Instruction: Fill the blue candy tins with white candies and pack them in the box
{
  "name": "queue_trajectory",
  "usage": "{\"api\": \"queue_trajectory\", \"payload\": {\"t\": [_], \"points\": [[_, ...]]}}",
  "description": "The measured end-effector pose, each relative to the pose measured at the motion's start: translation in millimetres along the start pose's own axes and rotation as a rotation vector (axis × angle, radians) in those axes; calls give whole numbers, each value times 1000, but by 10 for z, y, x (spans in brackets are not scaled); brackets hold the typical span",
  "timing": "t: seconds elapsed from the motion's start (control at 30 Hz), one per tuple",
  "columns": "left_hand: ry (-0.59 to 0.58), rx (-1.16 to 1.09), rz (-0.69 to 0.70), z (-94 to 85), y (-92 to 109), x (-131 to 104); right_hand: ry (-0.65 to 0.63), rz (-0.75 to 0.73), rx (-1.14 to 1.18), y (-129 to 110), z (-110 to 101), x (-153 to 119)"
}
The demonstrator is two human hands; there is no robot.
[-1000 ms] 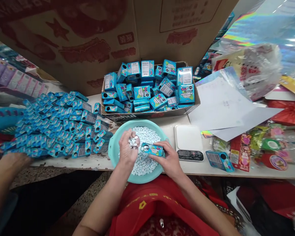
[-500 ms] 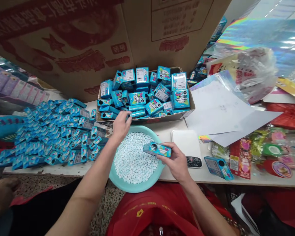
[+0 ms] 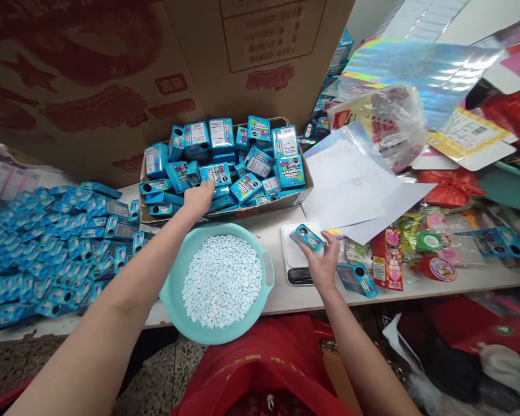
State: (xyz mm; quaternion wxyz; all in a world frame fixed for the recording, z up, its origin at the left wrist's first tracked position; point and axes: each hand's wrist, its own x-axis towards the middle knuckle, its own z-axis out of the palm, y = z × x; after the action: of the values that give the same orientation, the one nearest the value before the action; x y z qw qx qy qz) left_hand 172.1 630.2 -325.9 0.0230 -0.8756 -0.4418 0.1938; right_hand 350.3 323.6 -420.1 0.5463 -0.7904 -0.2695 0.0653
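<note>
My left hand (image 3: 199,199) is in the front of a low carton (image 3: 238,215) full of blue candy boxes. Its fingers are closed at the edge of one blue candy box (image 3: 216,175), with the fingertips partly hidden. Between thumb and fingers of my right hand (image 3: 325,260) is another blue candy box (image 3: 307,237), with a round hole in its end, at the white kitchen scale (image 3: 287,248). Whether that box rests on the scale I cannot tell. Before me, a turquoise basin (image 3: 173,294) holds many small pale-blue candies (image 3: 223,280).
A heap of blue candy boxes (image 3: 65,248) spreads across the left of the table. A big cardboard box (image 3: 125,75) rises behind the carton. To the right lie white sheets (image 3: 355,185), another blue box (image 3: 357,279), a red packet (image 3: 387,260) and plastic bags (image 3: 385,121).
My right hand has carried its candy box from above the basin rightward to the scale. My left hand has reached forward into the carton. The view has swung right.
</note>
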Motion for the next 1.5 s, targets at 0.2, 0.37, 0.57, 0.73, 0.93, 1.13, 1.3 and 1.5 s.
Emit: {"api": "queue_trajectory", "payload": {"t": [0.2, 0.37, 0.57, 0.73, 0.93, 1.13, 1.3, 1.5], "points": [[-31, -71, -44, 26, -58, 22, 71, -197, -122, -460, -53, -250], [218, -380, -90, -74, -342, -240, 47, -226, -106, -715, -28, -339], [221, -1656, -125, -3, -430, -1014, -91, -280, -5, -966, 123, -427], [82, -2036, -137, 409, -67, -1528, -230, -312, 121, -1147, 271, -528], [-307, -2312, -195, 692, 218, -1848, -453, -61, 360, -1241, 337, -602], [-487, -2336, -420, 777, 346, -1896, -398, 43, 333, -1238, 391, -696], [-397, -1943, -247, 731, 202, -1936, -426, -244, 52, -1318, 244, -838], [-490, -1643, -7, 648, 313, -2019, -744, -671, -148, -1435, 146, -1258]]}}
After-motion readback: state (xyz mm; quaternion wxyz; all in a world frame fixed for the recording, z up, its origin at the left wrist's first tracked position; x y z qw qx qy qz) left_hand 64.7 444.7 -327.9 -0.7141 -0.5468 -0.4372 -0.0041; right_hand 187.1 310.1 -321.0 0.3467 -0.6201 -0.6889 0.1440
